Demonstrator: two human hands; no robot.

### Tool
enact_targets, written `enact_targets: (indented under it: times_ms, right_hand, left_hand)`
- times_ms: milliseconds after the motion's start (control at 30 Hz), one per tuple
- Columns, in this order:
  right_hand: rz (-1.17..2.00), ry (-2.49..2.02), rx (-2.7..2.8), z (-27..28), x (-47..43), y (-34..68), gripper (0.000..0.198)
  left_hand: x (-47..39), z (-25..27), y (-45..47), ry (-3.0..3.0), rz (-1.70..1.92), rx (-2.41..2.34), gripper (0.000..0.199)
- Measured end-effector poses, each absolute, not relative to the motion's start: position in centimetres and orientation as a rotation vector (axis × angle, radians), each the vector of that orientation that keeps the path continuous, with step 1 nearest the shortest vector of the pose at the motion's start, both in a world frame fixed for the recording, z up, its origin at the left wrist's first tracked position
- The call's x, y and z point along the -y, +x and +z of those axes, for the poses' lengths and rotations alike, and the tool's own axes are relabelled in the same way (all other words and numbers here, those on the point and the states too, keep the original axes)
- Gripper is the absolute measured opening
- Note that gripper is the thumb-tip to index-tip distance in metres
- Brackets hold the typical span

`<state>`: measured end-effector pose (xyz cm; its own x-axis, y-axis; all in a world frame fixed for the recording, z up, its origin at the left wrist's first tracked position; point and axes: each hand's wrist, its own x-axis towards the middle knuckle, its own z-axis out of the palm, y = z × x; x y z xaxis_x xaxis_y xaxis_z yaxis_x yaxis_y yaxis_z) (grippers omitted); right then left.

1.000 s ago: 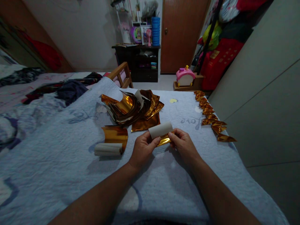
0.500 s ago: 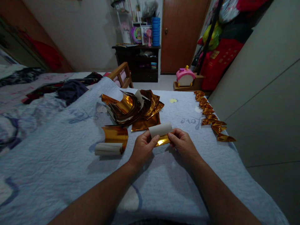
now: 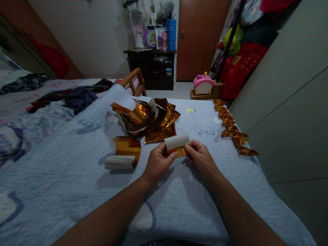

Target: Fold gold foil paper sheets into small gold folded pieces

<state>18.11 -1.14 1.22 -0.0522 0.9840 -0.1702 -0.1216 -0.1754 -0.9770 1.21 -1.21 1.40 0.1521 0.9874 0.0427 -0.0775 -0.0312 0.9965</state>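
Between my hands is a sheet of gold foil paper [image 3: 177, 140], its white back curled over along the top and its gold side showing below. My left hand [image 3: 159, 160] pinches its left end, the thumb lying along the lower edge. At the right end, my right hand [image 3: 198, 153] grips it between thumb and fingers. A curved stack of gold foil sheets [image 3: 139, 118] lies beyond my left hand. Nearer on the left rests a rolled bundle of sheets [image 3: 120, 162], white outside and gold inside. Folded gold pieces [image 3: 228, 119] form a row along the right edge.
All this lies on a pale blue quilted cover [image 3: 77, 191]. Dark clothes [image 3: 80, 99] are heaped at the left. A wooden chair [image 3: 135, 82], a pink toy [image 3: 203, 84] and a dark cabinet [image 3: 151, 68] stand beyond the far edge. A pale panel [image 3: 289, 112] rises at the right.
My left thumb has slid right along the sheet's lower edge. The sheet stays in both hands, its white flap still curled over; the view has shifted slightly.
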Motion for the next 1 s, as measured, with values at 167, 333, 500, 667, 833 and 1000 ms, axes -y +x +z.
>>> enact_targets:
  times_ms: [167,333,500,667,833,1000]
  right_hand:
    - [1.43,-1.239,1.049,1.4,1.2,18.0,0.031]
    - [1.425,-1.245,1.072,1.2,1.2,18.1,0.031]
    - [1.453,-1.212,1.079,1.0,1.0,18.3,0.033]
    - [1.557,-1.13,1.051,0.8,0.9,18.3,0.038]
    - [1.594,-1.105,1.013,0.9,0.9,18.4,0.032]
    - [1.594,-1.131,0.985,1.3,1.1,18.3,0.032]
  left_hand:
    - [1.3,1.5,1.2,1.252,1.161,-1.05,0.038]
    - [1.2,1.1,1.1,1.297,1.155,-1.078,0.037]
    - [1.1,0.4,0.8,1.349,1.141,-1.108,0.036]
    - [1.0,0.5,0.8,1.32,1.139,-1.054,0.032]
    - [1.1,1.2,1.1,1.23,1.136,-0.988,0.035]
    - [1.1,1.4,1.2,1.136,1.122,-0.969,0.038]
